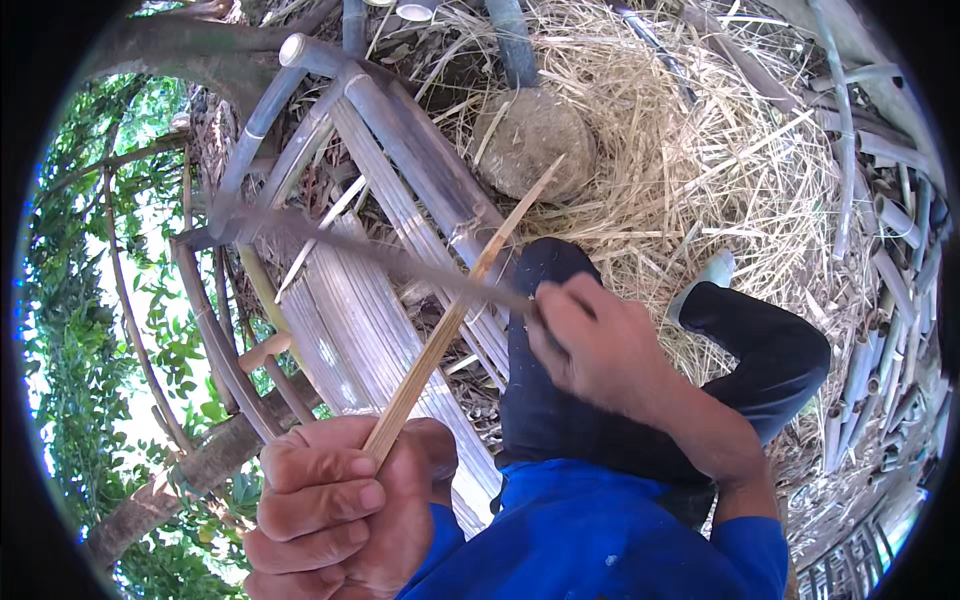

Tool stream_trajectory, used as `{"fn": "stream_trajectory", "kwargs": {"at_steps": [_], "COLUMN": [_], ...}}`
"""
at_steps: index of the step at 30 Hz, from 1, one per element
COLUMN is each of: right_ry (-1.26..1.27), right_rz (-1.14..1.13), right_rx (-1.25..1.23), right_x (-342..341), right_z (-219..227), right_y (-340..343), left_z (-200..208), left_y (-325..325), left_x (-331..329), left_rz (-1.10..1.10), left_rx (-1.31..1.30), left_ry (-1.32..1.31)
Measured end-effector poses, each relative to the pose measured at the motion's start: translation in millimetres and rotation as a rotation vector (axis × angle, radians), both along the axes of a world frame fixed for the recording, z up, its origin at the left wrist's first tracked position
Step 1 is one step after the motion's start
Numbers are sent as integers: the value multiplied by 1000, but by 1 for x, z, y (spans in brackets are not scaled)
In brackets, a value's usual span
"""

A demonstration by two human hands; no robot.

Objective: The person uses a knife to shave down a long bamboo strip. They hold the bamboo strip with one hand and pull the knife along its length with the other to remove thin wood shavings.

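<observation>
Pinching wooden strip point(430, 360), tip point(551, 166) free, in left grip point(330, 510), blurred tool point(400, 262) in right grip point(603, 348)

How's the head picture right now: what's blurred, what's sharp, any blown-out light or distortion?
All in the head view: right hand and dark tool blurred; left hand and pale strip fairly sharp; daylight blown out through gaps in the foliage at left; fisheye curvature, with black at both side edges.

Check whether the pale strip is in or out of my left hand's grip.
In: the left hand curls its fingers around one end of the pale strip, while the pointed tip sticks out.
</observation>
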State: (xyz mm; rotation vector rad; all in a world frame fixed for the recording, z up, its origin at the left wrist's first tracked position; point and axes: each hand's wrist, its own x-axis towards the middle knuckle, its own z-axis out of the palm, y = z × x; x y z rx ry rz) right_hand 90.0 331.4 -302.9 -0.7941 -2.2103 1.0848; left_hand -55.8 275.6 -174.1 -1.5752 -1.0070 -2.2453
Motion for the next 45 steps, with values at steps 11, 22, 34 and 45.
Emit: {"fn": "stream_trajectory", "kwargs": {"at_steps": [11,22,34,45], "right_ry": [-231,-123,-266,-499], "right_rz": [-34,99,-11,16], "right_rx": [48,55,72,-234], "right_x": [-8,-9,-20,-9], "right_z": [-74,-99,-228,-323], "right_y": [36,70,145,183], "left_z": [-18,-41,-69,-83], "left_y": [39,53,83,102], "left_x": [-1,-26,-32,-48], "left_rz": [162,26,136,137], "left_rx": [42,-59,28,89], "left_ry": [19,124,192,202]}}
